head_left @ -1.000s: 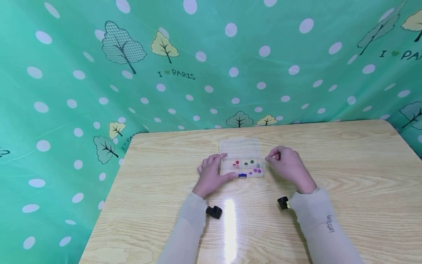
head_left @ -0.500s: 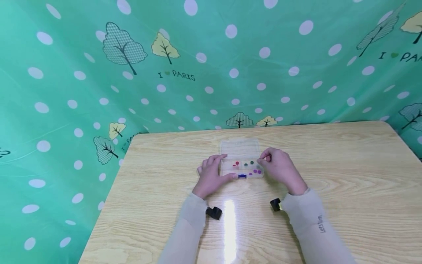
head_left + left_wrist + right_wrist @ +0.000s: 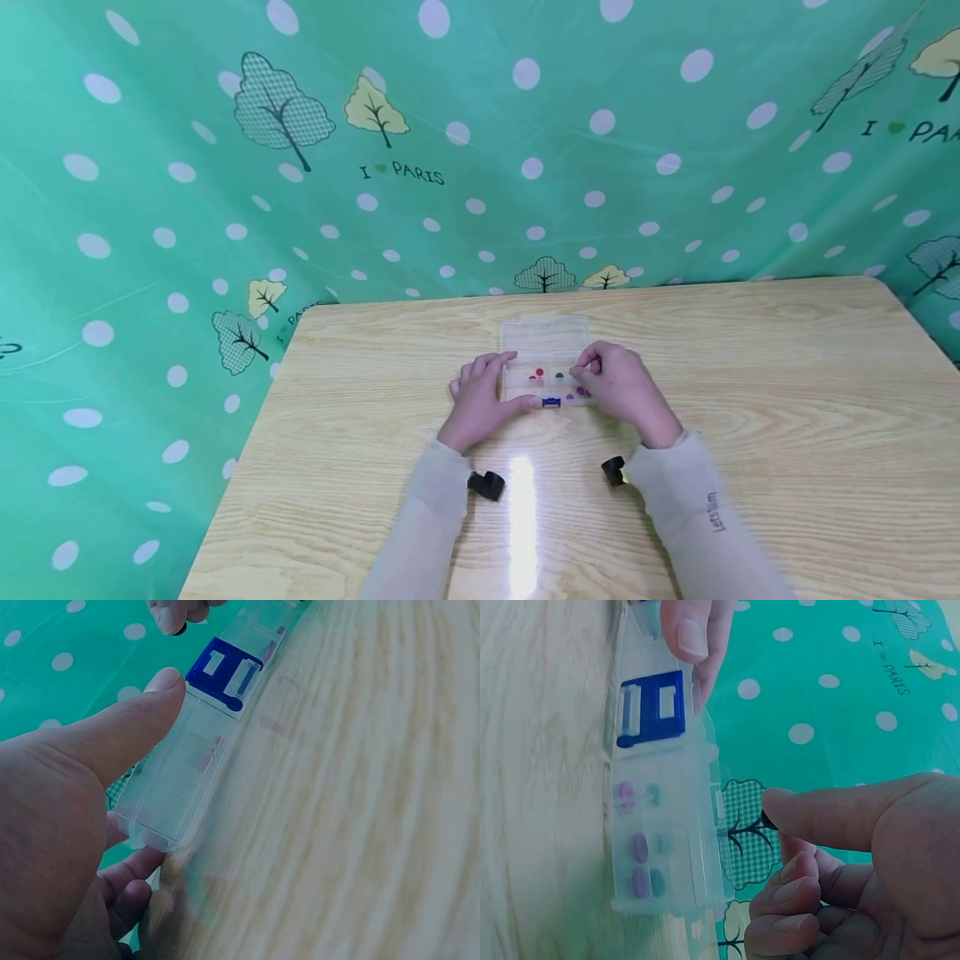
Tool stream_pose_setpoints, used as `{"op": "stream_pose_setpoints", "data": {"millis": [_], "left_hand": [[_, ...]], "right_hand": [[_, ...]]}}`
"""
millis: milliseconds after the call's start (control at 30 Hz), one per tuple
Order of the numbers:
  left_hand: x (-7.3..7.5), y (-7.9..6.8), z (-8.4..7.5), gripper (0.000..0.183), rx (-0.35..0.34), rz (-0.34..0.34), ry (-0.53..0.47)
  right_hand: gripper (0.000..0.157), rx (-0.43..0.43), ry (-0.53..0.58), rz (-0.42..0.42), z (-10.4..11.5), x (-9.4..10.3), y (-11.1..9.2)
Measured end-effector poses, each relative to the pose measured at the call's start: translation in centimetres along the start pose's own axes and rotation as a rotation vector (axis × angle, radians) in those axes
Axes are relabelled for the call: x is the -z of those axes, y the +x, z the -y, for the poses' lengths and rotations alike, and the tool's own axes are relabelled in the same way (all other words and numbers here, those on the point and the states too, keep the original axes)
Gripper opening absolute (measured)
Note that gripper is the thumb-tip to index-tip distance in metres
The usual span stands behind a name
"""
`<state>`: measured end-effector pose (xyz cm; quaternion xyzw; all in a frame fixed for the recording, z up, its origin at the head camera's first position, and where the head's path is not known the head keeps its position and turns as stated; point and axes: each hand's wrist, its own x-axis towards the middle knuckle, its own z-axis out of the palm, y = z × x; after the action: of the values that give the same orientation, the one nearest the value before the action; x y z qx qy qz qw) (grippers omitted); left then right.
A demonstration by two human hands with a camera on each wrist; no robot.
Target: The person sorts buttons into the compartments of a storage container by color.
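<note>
A clear plastic compartment box (image 3: 528,392) with a blue latch (image 3: 225,673) lies on the table, its clear lid (image 3: 546,335) swung back. My left hand (image 3: 480,403) holds the box's left end, thumb along the front wall and fingers round the side and back. Over the right half of the box, my right hand (image 3: 624,385) pinches a small dark round piece (image 3: 768,820) between thumb and forefinger. Inside the box, red discs (image 3: 539,372) sit at back left, a green disc (image 3: 559,375) further right, and several purple discs (image 3: 640,847) at front right, partly behind the right hand.
The wood-grain table (image 3: 360,467) extends around the box on all sides. Behind it hangs a green dotted cloth (image 3: 480,167) with printed trees. Small black devices (image 3: 487,485) sit at both wrists. A bright light reflection lies on the table between the forearms.
My right hand has moved left, from beside the box's right edge to over its compartments, still pinching. It now covers some discs that showed earlier. The left hand stays put.
</note>
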<state>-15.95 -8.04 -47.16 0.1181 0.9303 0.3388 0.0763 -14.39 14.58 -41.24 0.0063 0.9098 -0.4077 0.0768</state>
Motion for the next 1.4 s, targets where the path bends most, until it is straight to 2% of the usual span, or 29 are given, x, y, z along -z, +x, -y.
{"op": "stream_pose_setpoints", "data": {"millis": [933,1400], "left_hand": [[0.0,-0.1,0.0,0.093,-0.024,-0.017,0.01],[0.0,0.0,0.2,0.092,-0.039,-0.017,0.019]], "right_hand": [[0.007,0.021,-0.024,0.03,1.0,-2.4,0.1],[0.011,0.008,-0.049,0.053,1.1,-3.2,0.4]]}}
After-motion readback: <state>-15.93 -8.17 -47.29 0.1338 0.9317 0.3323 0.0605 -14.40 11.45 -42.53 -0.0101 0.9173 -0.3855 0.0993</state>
